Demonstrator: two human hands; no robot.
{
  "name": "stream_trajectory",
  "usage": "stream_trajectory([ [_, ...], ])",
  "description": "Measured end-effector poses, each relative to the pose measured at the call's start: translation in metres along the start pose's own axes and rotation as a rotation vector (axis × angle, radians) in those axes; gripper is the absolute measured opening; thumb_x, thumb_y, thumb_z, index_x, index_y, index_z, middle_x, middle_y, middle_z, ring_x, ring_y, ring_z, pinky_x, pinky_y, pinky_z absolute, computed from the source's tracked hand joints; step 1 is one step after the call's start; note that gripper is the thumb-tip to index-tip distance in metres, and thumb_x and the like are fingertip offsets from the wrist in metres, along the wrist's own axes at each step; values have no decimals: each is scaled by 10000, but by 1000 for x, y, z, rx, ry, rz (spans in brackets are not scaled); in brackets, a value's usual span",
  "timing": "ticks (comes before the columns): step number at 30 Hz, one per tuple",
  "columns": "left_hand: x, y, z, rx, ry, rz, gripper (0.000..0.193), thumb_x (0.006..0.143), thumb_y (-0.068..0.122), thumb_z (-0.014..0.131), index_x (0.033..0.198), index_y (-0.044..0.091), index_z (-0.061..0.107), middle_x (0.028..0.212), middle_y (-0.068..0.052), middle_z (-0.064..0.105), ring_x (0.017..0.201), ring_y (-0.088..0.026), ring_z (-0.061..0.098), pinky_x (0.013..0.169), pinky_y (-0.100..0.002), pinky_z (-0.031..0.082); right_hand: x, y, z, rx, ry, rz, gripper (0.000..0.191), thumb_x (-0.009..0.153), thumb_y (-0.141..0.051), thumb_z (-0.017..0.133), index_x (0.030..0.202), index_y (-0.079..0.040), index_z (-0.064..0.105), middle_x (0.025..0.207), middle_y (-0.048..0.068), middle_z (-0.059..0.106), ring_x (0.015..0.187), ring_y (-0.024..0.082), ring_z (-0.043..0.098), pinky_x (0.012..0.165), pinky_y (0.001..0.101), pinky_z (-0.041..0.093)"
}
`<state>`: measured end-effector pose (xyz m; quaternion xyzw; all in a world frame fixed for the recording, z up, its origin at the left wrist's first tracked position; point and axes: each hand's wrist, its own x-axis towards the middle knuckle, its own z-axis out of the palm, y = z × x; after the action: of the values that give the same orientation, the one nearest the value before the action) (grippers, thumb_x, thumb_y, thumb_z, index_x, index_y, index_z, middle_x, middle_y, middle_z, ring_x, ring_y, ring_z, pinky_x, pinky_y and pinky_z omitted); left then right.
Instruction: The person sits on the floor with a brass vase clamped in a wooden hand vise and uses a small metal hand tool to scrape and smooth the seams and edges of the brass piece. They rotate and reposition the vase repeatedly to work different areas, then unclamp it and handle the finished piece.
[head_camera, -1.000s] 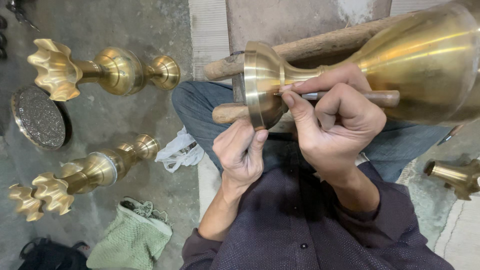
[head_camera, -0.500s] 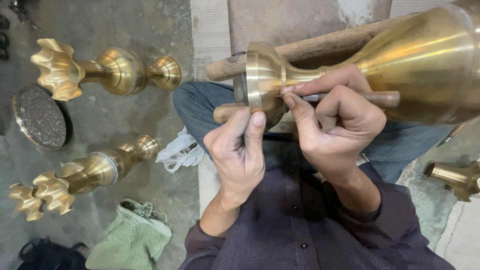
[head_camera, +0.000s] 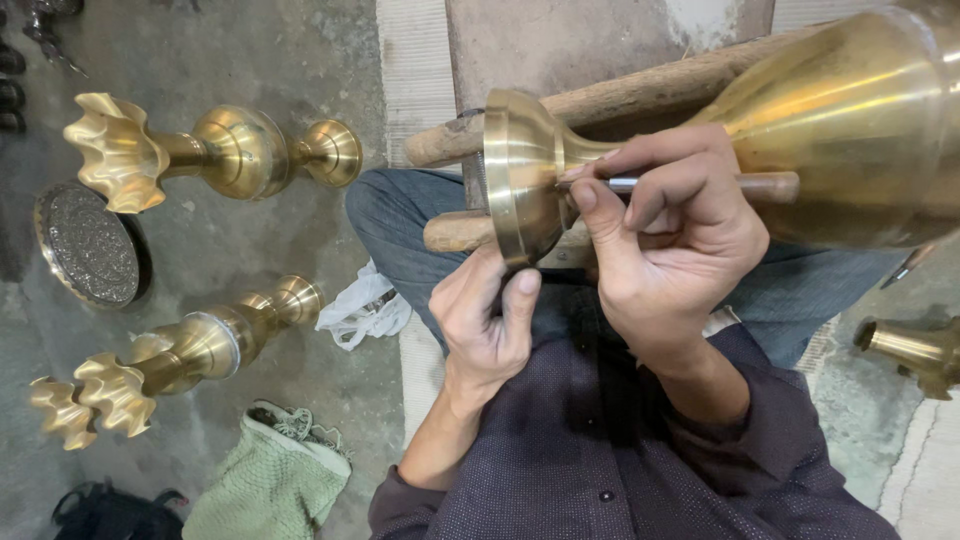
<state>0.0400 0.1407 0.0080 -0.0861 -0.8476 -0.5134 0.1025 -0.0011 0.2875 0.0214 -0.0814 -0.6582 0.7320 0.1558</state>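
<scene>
Right hand (head_camera: 670, 240) pinches a metal tool (head_camera: 625, 184) against the neck of the brass vase (head_camera: 800, 130), which lies across wooden bars (head_camera: 600, 105) over the lap. Left hand (head_camera: 490, 320), fingers curled, presses the vase's foot rim.

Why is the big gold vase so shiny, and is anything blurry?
Head view: light glares in bright streaks off the vase; both hands, left and right, with the tool, look sharp; the far corners sit in dim shadow.

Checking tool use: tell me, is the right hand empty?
No, the right hand grips a thin metal tool against the brass vase.
</scene>
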Motion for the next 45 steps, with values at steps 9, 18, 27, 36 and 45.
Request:
stream_trajectory([
  [9, 1, -7, 1, 19, 8, 13, 122, 1008, 57, 688, 1085, -37, 692, 915, -146, 721, 783, -254, 740, 724, -304, 559, -5, 4, -1, 5, -94, -128, 397, 1019, 150, 777, 789, -17, 500, 1070, 100, 652, 929, 107, 730, 799, 178, 577],
  [18, 1, -7, -1, 15, 38, 50, 143, 1025, 66, 689, 1130, -30, 696, 968, -161, 735, 829, -268, 757, 703, -284, 566, 0, -6, 2, -97, -108, -175, 394, 945, 152, 796, 734, -15, 509, 1030, 102, 638, 858, 120, 693, 800, 221, 594],
  [27, 4, -3, -2, 20, 35, 11, 108, 1016, 97, 706, 1007, -10, 693, 744, -93, 640, 602, -189, 613, 551, -267, 457, 4, -6, 3, -105, -125, -212, 443, 916, 159, 792, 678, -26, 468, 1014, 101, 631, 888, 143, 702, 811, 239, 613],
  [36, 17, 30, -8, -3, 36, -162, 147, 1057, 118, 664, 1041, -26, 679, 698, -83, 537, 572, -122, 490, 573, -272, 407, 1, -4, -1, -73, -163, -219, 465, 973, 163, 791, 707, -26, 460, 1026, 106, 635, 956, 158, 736, 861, 248, 641],
  [45, 23, 36, -14, -22, 0, -230, 159, 1076, 141, 643, 1054, -14, 667, 743, -89, 599, 614, -142, 562, 615, -275, 460, -2, 1, -1, -80, -107, -206, 427, 958, 145, 802, 756, -34, 471, 1029, 101, 645, 887, 120, 707, 789, 209, 583],
])
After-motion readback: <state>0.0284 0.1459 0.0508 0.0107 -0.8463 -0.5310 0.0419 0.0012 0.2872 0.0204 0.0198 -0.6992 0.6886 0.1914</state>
